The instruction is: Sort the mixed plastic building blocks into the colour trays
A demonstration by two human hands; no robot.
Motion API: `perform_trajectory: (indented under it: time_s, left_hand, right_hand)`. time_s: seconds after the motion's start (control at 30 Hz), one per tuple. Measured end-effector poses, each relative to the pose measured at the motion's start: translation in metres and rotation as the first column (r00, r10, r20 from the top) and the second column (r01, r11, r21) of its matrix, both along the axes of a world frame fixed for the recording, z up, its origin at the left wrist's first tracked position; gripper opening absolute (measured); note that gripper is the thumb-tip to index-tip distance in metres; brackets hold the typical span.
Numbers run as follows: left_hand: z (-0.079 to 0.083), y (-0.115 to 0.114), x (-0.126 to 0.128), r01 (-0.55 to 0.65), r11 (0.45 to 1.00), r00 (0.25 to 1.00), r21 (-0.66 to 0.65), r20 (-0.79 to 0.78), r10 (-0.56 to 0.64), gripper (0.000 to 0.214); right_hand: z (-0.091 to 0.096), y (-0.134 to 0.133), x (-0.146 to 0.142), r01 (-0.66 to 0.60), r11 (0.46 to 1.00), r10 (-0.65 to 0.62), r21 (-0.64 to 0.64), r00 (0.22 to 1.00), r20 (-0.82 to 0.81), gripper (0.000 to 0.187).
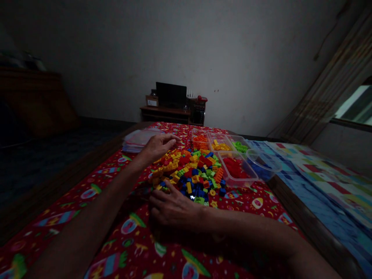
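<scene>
A heap of small plastic bricks (193, 170) in yellow, red, blue, green and orange lies on a red patterned cloth (122, 232). My left hand (159, 145) hovers over the heap's far left edge, fingers stretched out toward the bricks. My right hand (171, 205) rests palm down on the cloth at the heap's near edge, fingers spread and touching the nearest bricks. Neither hand visibly holds a brick.
Clear plastic tubs stand beyond the heap: orange bricks (200, 141), yellow bricks (221, 146), green bricks (240, 146), red bricks (236, 167), and a round tub (263, 162) with blue ones. Stacked lids (136, 140) lie far left. A wooden edge (308, 224) runs along the right.
</scene>
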State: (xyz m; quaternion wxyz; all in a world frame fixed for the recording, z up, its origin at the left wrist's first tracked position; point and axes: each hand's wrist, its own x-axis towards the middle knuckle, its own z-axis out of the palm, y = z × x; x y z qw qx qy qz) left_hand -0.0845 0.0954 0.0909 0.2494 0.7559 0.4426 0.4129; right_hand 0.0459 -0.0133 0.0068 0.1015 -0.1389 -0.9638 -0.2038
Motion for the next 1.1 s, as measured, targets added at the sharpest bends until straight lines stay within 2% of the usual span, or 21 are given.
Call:
perform_trajectory:
  time_s: [0.13, 0.23, 0.3, 0.47, 0.6, 0.67, 0.77, 0.83, 0.9, 1.0, 1.1]
  left_hand:
    - [-0.001, 0.001, 0.000, 0.001, 1.000, 1.000, 0.000, -0.004, -0.001, 0.032]
    - [-0.003, 0.004, -0.003, -0.010, 0.999, 0.998, 0.032, -0.055, 0.012, 0.030]
    - [-0.006, 0.007, -0.005, -0.016, 0.999, 0.995, 0.047, -0.098, 0.021, 0.029]
    - [-0.020, 0.019, -0.006, 0.010, 1.000, 0.991, 0.022, -0.134, -0.007, 0.031]
    - [-0.033, 0.025, -0.004, 0.035, 0.999, 0.960, -0.021, -0.278, -0.040, 0.028]
    - [-0.038, 0.027, -0.005, 0.071, 0.997, 0.915, -0.042, -0.396, -0.082, 0.028]
    - [-0.043, 0.028, -0.010, 0.117, 0.991, 0.797, -0.061, -0.590, -0.131, 0.032]
    - [-0.046, 0.028, -0.013, 0.133, 0.990, 0.714, -0.050, -0.688, -0.131, 0.038]
    - [-0.049, 0.029, -0.016, 0.140, 0.990, 0.663, -0.021, -0.741, -0.109, 0.044]
    - [-0.054, 0.030, -0.017, 0.130, 0.991, 0.654, 0.018, -0.753, -0.072, 0.045]
    - [-0.056, 0.032, -0.013, 0.092, 0.995, 0.724, 0.040, -0.689, -0.039, 0.044]
  right_hand:
    - [0.013, 0.028, 0.013, 0.159, 0.987, -0.158, -0.034, 0.987, 0.010, 0.019]
    - [0.029, 0.055, 0.028, 0.307, 0.948, -0.308, -0.087, 0.951, 0.002, 0.018]
    - [0.039, 0.072, 0.042, 0.368, 0.913, -0.377, -0.173, 0.926, -0.019, 0.020]
    - [0.050, 0.100, 0.081, 0.419, 0.786, -0.525, -0.454, 0.840, -0.134, 0.022]
    - [0.051, 0.107, 0.102, 0.423, 0.702, -0.654, -0.573, 0.700, -0.285, 0.025]
    - [0.052, 0.108, 0.107, 0.419, 0.696, -0.679, -0.583, 0.649, -0.344, 0.026]
    - [0.055, 0.108, 0.112, 0.448, 0.695, -0.696, -0.563, 0.616, -0.369, 0.026]
    - [0.056, 0.108, 0.114, 0.480, 0.688, -0.710, -0.545, 0.600, -0.368, 0.026]
    - [0.057, 0.109, 0.117, 0.495, 0.685, -0.716, -0.535, 0.593, -0.369, 0.025]
    - [0.058, 0.110, 0.121, 0.482, 0.677, -0.722, -0.555, 0.581, -0.375, 0.024]
    - [0.056, 0.110, 0.120, 0.465, 0.676, -0.726, -0.572, 0.553, -0.408, 0.027]
